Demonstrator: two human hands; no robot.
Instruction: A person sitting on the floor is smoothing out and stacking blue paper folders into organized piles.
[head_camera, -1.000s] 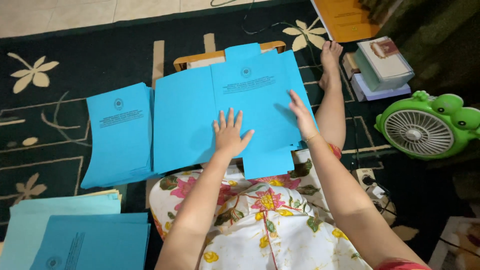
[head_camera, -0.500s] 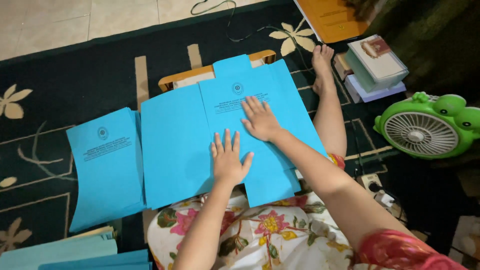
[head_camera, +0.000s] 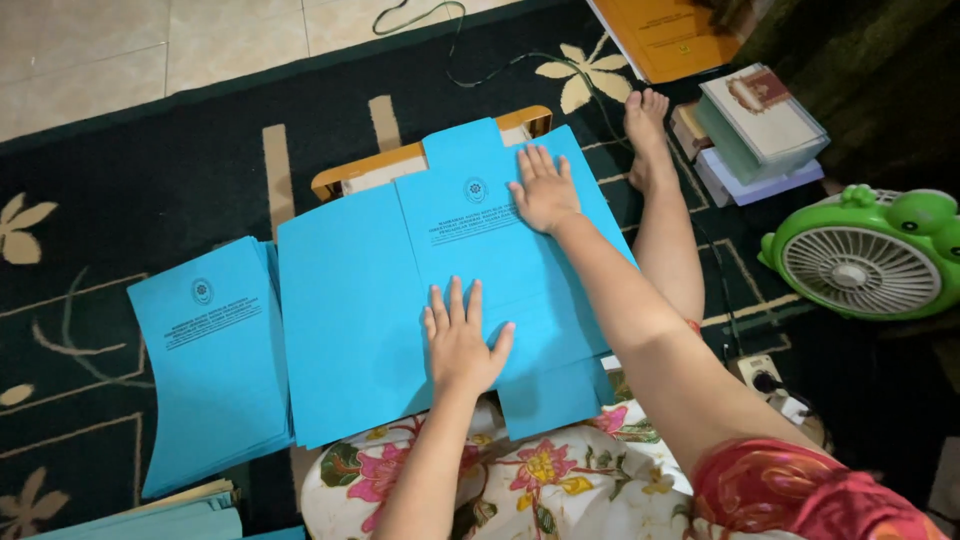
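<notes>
The right hand is lying flat, fingers spread, farther up the blue folder than half a second ago; the left hand is pressing its near part, open. A folder stack is lying left, a green fan right. The folder is hiding most of the small wooden counter.

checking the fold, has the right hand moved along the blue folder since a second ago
Yes. The right hand has slid from the blue folder's right edge up toward its top, near the wooden board. It lies flat.
</notes>
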